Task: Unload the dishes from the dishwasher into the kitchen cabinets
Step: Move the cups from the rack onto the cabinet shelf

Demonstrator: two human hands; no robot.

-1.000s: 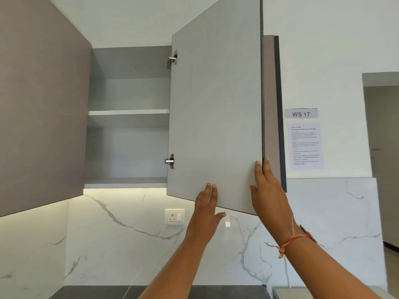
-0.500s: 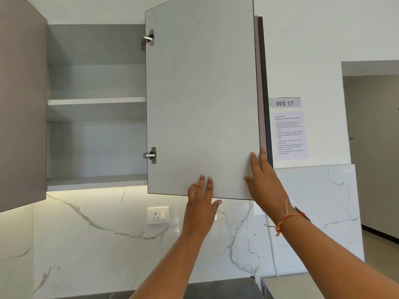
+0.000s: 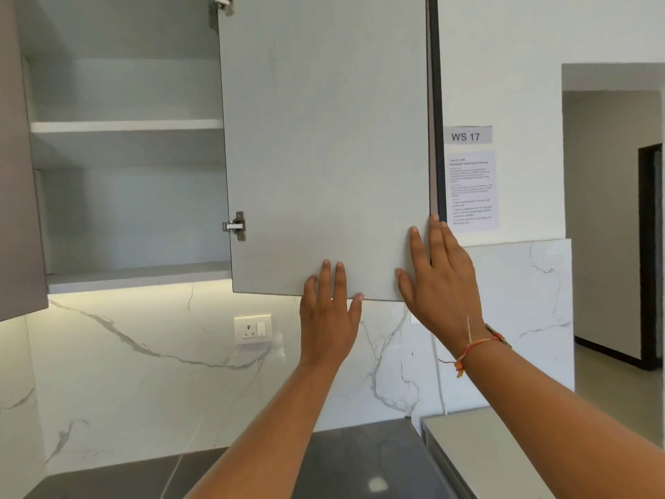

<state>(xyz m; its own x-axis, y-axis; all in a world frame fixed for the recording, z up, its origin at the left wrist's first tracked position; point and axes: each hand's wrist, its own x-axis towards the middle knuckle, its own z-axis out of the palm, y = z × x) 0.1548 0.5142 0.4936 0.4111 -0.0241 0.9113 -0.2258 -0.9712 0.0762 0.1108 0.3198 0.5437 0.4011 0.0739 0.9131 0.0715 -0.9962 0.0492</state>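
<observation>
**Head view: cabinet door swung wide, no dish in hand yet**

Both hands are on the inner face of the cabinet door [image 3: 324,138], which stands open on its hinge [image 3: 235,226]. The left hand [image 3: 329,318] lies flat near the door's bottom edge, fingers straight and close together, gripping nothing. The right hand [image 3: 440,282] rests just beside it at the door's free edge, fingers also straight; whether any of them hooks round that edge I cannot tell.

To the hinge side of the door, the cabinet [image 3: 126,210] shows its middle shelf [image 3: 126,126] and bottom shelf [image 3: 136,273]. No dish and no dishwasher is in view; a dark counter [image 3: 342,462] runs below the door.

This looks like the preparing step: storage opened before any unloading. The next move probably calls for letting go of the door, checking it stays wide, then turning down to the dishwasher for the first item.
</observation>
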